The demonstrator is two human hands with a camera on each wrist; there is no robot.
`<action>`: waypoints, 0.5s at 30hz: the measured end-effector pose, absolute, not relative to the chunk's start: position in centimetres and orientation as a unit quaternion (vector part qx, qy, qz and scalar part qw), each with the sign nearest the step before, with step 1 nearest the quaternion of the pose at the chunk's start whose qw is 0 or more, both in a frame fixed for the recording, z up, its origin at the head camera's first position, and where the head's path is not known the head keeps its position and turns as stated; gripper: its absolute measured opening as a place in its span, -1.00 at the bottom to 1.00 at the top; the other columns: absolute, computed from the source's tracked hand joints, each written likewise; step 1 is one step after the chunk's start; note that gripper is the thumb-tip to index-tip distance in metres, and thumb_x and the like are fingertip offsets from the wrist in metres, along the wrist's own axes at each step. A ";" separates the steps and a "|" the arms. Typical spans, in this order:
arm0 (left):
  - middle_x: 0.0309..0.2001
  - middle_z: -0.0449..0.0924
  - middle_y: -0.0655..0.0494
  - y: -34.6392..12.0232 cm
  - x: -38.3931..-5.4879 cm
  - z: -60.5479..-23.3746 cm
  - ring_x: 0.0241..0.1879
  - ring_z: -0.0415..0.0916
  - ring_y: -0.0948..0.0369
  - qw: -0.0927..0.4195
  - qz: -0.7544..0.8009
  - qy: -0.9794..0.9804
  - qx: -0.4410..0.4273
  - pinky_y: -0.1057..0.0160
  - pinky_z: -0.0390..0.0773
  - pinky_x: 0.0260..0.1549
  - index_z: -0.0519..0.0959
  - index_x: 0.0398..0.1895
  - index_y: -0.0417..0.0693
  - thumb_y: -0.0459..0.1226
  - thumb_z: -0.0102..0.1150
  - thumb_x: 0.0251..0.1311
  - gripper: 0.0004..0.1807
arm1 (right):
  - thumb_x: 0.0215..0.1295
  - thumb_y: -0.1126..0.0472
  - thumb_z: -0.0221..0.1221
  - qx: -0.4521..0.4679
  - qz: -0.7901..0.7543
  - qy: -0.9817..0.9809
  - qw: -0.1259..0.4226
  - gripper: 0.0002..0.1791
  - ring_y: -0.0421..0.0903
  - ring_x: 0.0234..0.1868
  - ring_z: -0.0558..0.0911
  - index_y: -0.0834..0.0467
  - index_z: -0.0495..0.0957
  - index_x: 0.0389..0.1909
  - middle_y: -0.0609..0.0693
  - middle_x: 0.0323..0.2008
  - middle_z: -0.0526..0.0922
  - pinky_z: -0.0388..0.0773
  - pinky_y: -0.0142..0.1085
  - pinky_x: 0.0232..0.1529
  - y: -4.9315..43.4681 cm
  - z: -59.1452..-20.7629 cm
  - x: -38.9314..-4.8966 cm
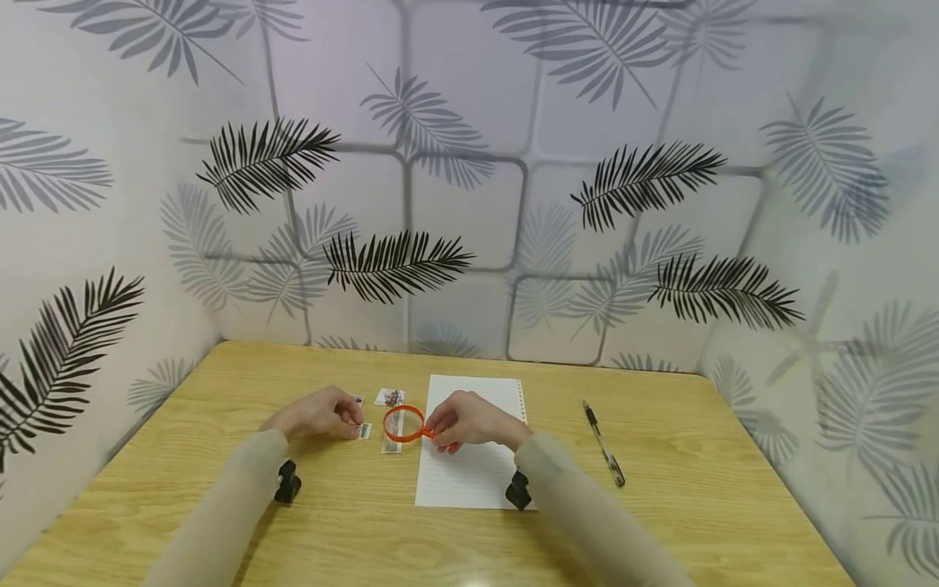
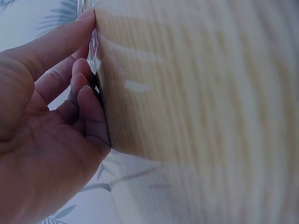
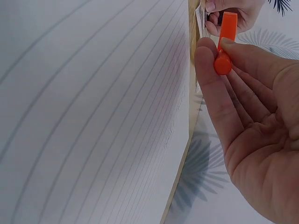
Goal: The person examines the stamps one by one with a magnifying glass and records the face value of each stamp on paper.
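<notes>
In the head view my right hand (image 1: 469,420) pinches the handle of an orange magnifying glass (image 1: 403,441) between thumb and fingers. Its round lens hovers over a strip of small pictures (image 1: 392,447). The right wrist view shows the orange handle (image 3: 227,28) end-on in the fingertips. My left hand (image 1: 326,413) is low at the table, thumb and fingers bent together at the edge of a small stamp-like picture (image 1: 365,431). The left wrist view shows that hand (image 2: 51,93) with shiny clear film by its fingertips; the picture's face is hidden there.
A lined sheet of paper (image 1: 469,481) lies under my right hand. To its right is a black pen (image 1: 604,444). Another small picture (image 1: 390,397) lies behind the lens, and one more (image 1: 359,400) shows past my left hand. A leaf-patterned wall (image 1: 469,212) closes off the wooden table (image 1: 352,522).
</notes>
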State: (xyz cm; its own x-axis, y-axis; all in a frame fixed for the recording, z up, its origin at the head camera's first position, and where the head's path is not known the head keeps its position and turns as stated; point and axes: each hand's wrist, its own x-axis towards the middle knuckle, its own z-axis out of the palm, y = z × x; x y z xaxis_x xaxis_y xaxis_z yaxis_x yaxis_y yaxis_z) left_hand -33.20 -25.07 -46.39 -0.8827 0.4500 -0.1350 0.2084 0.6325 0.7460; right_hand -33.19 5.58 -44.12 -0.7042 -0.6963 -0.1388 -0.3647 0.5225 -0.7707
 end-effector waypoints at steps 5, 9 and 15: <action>-0.44 0.49 0.09 -25.0 -33.1 -46.3 -0.40 0.36 0.20 0.156 0.391 0.890 0.177 0.29 0.40 -0.37 0.61 -0.32 -0.24 -0.43 0.36 0.08 -0.87 | 0.20 0.39 0.30 -0.315 -0.371 0.846 0.216 -0.79 -0.12 -0.41 0.72 0.23 0.69 -0.13 0.00 -0.38 0.74 0.68 -0.27 -0.37 5.0 -44.0 -33.4; -0.44 0.48 0.08 -25.0 -33.1 -46.3 -0.40 0.35 0.20 0.160 0.393 0.887 0.182 0.30 0.39 -0.39 0.61 -0.30 -0.26 -0.43 0.36 0.09 -0.87 | 0.20 0.39 0.31 -0.318 -0.369 0.847 0.214 -0.79 -0.13 -0.41 0.72 0.20 0.70 -0.13 -0.02 -0.38 0.74 0.68 -0.27 -0.36 4.6 -44.2 -33.6; -0.44 0.46 0.11 -24.9 -33.2 -46.4 -0.40 0.35 0.21 0.164 0.395 0.888 0.168 0.32 0.37 -0.41 0.61 -0.31 -0.24 -0.43 0.36 0.08 -0.86 | 0.21 0.40 0.29 -0.335 -0.362 0.844 0.211 -0.78 -0.11 -0.42 0.73 0.19 0.71 -0.12 -0.01 -0.37 0.75 0.68 -0.27 -0.37 3.8 -44.2 -33.6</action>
